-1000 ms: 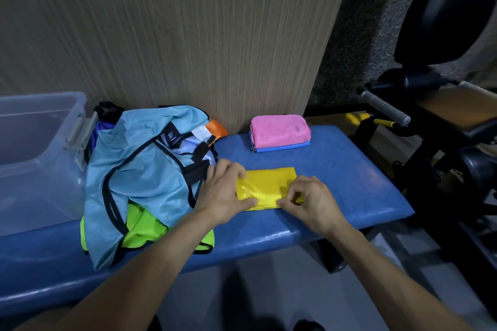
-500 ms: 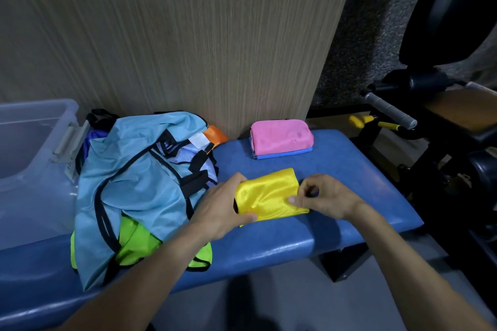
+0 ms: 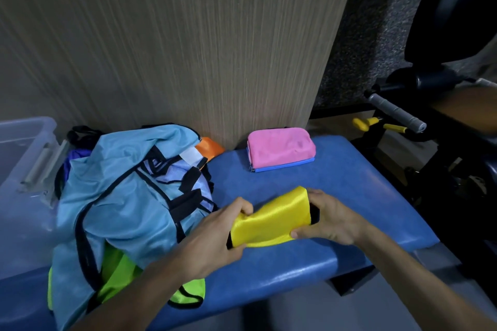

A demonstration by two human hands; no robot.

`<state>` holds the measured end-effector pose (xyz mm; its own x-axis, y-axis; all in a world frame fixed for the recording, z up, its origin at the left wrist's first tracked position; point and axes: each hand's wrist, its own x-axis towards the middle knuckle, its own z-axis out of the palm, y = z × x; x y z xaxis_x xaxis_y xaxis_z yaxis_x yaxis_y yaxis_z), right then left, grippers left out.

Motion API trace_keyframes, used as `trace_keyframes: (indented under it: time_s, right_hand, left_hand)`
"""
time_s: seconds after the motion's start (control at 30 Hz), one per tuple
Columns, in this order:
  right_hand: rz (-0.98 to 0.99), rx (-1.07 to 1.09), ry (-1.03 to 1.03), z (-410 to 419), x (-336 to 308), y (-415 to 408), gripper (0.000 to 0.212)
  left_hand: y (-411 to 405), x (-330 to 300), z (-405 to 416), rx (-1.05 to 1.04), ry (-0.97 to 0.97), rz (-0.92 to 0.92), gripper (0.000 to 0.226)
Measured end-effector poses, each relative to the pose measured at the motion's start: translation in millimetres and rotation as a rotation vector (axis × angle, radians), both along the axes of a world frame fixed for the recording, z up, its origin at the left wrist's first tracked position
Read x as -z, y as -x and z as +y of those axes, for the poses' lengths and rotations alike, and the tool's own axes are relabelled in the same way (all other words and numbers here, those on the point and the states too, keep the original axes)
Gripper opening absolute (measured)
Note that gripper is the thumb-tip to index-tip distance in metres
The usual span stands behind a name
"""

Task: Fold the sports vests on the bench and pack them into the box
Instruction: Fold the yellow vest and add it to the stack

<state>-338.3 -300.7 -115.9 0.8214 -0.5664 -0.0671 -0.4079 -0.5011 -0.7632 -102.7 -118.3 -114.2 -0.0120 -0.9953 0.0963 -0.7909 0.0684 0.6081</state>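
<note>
A folded yellow vest [image 3: 271,219] is held just above the blue bench [image 3: 336,196]. My left hand [image 3: 215,236] grips its left end and my right hand [image 3: 333,220] grips its right end. A folded pink vest [image 3: 281,146] lies on a folded blue one [image 3: 285,166] at the back of the bench. To the left lies a loose pile: a light blue vest [image 3: 121,191] with black trim on top, a neon green one [image 3: 118,279] under it, and orange [image 3: 209,148] and purple [image 3: 76,156] ones peeking out. The clear plastic box [image 3: 24,158] stands at the far left.
A wood-grain wall panel [image 3: 188,48] rises right behind the bench. Black gym equipment with a grey handle [image 3: 395,113] and yellow grips [image 3: 363,123] stands to the right. Grey floor shows below the bench's front edge.
The yellow vest has been lifted off the bench, gripped at both ends; before, my hands were pressing and folding it flat. The view has shifted slightly.
</note>
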Motion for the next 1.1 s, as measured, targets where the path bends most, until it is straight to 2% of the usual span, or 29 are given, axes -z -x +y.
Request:
trace_keyframes:
  time_s: [0.1,0.17,0.27,0.37,0.47,0.53,0.7,0.77,0.83,0.93,1.1]
  right_hand:
    - [-0.040,-0.002,-0.017,-11,-1,1,0.035]
    - [-0.080,0.069,0.077,-33,-6,-1,0.024]
    - [-0.182,0.164,0.243,-73,-30,-8,0.039]
    - [-0.251,0.191,0.255,-105,-56,-20,0.047]
    - [-0.182,0.161,0.191,-131,-68,-33,0.031]
    - [-0.196,0.128,0.066,-137,-76,-39,0.021]
    - [-0.226,0.214,-0.523,-135,-92,-43,0.035]
    - [-0.218,0.267,-0.649,-136,-91,-46,0.044]
    - [-0.224,0.297,-0.642,-133,-88,-51,0.043]
    - [-0.363,0.337,-0.560,-130,-87,-61,0.019]
    - [-0.550,0.448,-0.546,-116,-82,-64,0.016]
  left_hand:
    - [-5,-14,-20,0.018,0.018,0.064,0.058]
    - [-10,-29,-46,-0.010,0.078,0.089,0.067]
    - [-24,-48,-93,-0.082,0.199,0.144,0.070]
    - [-33,-63,-131,-0.123,0.341,0.136,0.048]
    - [-39,-70,-153,-0.137,0.432,0.083,0.040]
    - [-44,-69,-162,-0.131,0.478,0.052,0.039]
    - [-48,-65,-170,-0.046,0.514,0.016,0.036]
    - [-48,-63,-169,-0.017,0.498,-0.012,0.041]
    - [-48,-61,-169,-0.004,0.478,-0.030,0.045]
    - [-52,-62,-168,-0.052,0.481,-0.018,0.051]
    - [-56,-59,-156,-0.192,0.439,0.127,0.053]
